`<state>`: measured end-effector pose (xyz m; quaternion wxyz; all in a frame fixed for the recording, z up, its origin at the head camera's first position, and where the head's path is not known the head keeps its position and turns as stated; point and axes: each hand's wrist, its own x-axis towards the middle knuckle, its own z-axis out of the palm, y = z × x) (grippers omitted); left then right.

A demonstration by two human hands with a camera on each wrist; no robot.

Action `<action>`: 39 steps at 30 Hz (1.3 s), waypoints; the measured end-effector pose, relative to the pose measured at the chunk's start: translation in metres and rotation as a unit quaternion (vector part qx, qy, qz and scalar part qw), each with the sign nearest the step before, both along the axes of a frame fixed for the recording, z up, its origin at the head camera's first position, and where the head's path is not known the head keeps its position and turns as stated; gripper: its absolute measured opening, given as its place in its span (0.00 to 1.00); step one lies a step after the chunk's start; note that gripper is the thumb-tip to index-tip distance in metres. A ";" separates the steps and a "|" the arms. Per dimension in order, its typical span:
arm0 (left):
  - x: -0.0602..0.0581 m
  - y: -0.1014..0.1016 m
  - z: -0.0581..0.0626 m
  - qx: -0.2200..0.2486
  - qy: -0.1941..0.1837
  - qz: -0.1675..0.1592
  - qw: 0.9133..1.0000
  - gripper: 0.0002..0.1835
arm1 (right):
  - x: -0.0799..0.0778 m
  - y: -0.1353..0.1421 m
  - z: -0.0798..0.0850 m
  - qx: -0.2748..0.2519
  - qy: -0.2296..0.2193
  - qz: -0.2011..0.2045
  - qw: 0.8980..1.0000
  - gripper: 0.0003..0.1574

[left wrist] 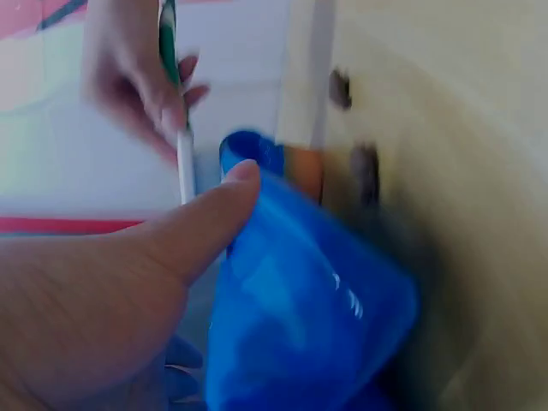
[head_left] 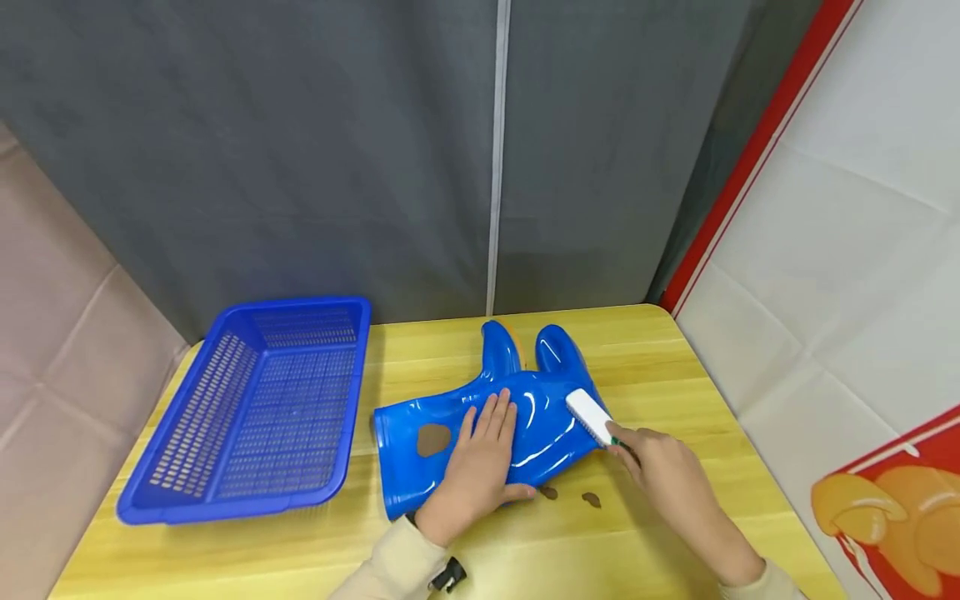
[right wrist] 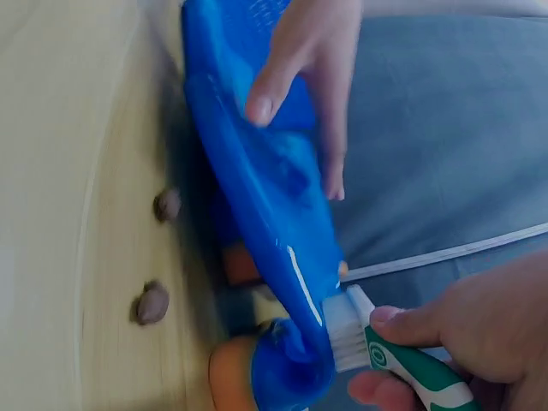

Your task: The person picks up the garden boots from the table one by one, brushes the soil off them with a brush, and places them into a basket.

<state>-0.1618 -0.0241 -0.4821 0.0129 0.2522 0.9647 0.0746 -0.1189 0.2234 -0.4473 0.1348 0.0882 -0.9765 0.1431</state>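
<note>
On blue boots [head_left: 543, 429], left grip [head_left: 482, 462] lies flat; right grip [head_left: 663, 471] clamps swirl-marked brush [right wrist: 383, 351].

I see yellow wood-grain worktop [head_left: 660, 375]; behind it, grey curtain [head_left: 262, 167], pale vertical strip [head_left: 498, 167]; left of it, pinkish wall [head_left: 60, 333]; right of it, white wall [head_left: 847, 275], red edging [head_left: 750, 158].

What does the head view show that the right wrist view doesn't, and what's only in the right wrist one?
Only the head view plainly shows the brown patch on the shiny blue item, the pink wall and the red-edged white wall.

Only the right wrist view shows the round emblem on the brush.

Both share the left hand on the shiny blue item, the right hand gripping the brush, two brown pieces on the table, and the gray curtain.
</note>
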 end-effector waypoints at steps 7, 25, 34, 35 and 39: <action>0.006 0.012 -0.022 -0.023 0.014 -0.009 1.000 0.62 | -0.008 -0.005 -0.013 0.006 -0.036 0.000 0.999 0.19; 0.006 0.030 -0.002 0.008 0.070 -0.104 0.992 0.20 | 0.012 0.020 -0.011 -0.025 0.006 -0.027 0.999 0.20; -0.001 0.009 0.022 0.032 0.075 -0.087 0.993 0.09 | -0.009 0.016 -0.006 -0.032 -0.017 -0.005 0.999 0.21; -0.003 0.007 0.024 0.035 0.075 -0.080 0.993 0.08 | -0.012 0.014 -0.006 -0.034 -0.020 -0.003 0.999 0.21; -0.008 0.007 0.029 0.052 0.079 -0.087 0.992 0.08 | -0.015 0.015 -0.003 -0.032 -0.018 -0.013 0.999 0.21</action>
